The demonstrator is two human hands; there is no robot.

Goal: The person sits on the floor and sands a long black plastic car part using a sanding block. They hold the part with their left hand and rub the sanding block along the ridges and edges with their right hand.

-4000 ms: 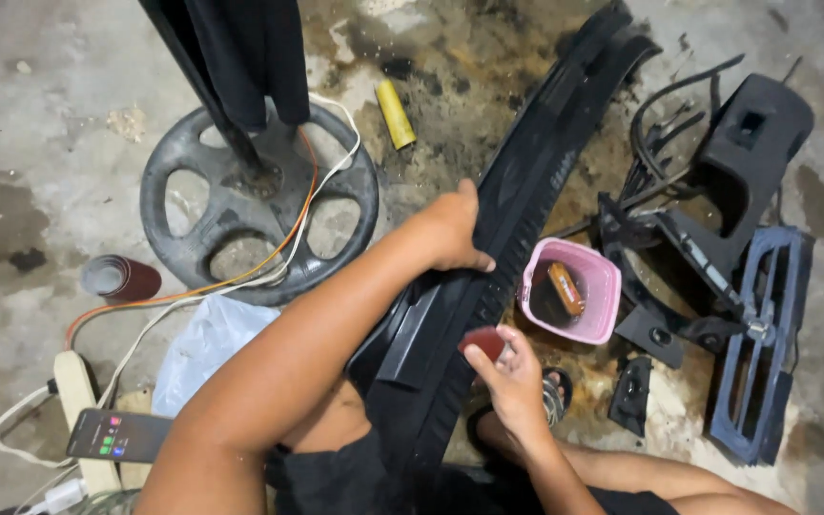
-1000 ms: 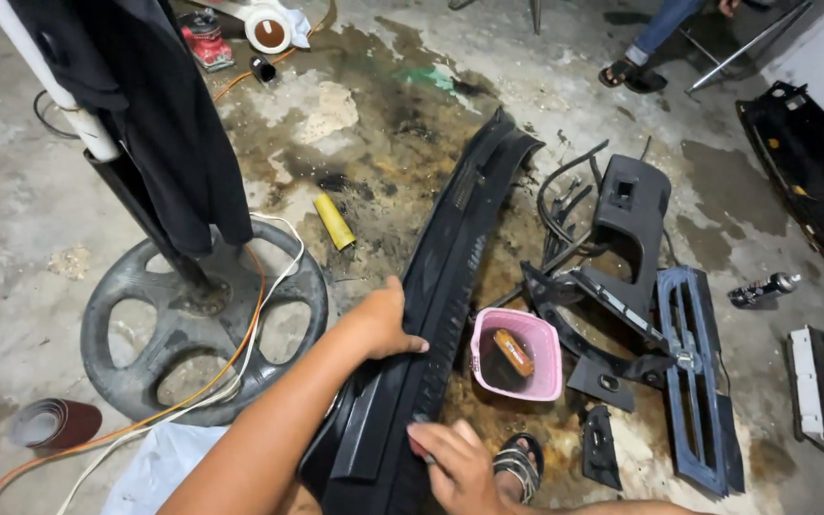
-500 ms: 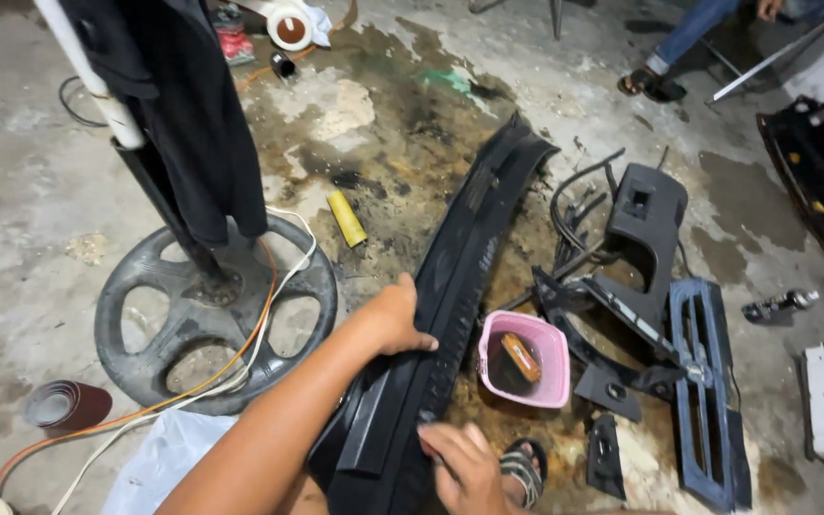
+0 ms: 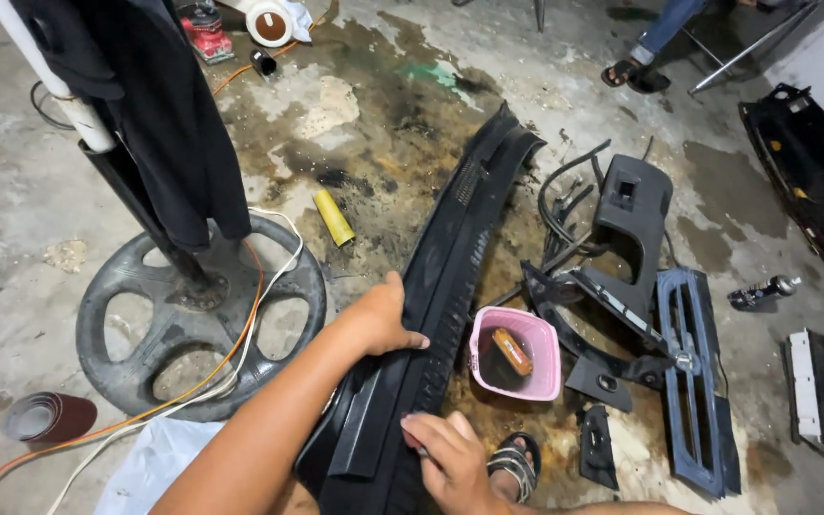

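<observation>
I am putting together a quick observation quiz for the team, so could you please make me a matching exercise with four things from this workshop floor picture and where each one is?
Things:
1. left hand
2. pink basket
3. yellow tube
4. roll of sandpaper

Places:
A. on the stained floor between the wheel-shaped stand base and the long black trim panel
B. resting on the long black trim panel
C. at the left edge, near the orange cable
D. just right of the long black trim panel

Pairs: 1-B, 2-D, 3-A, 4-C
</observation>
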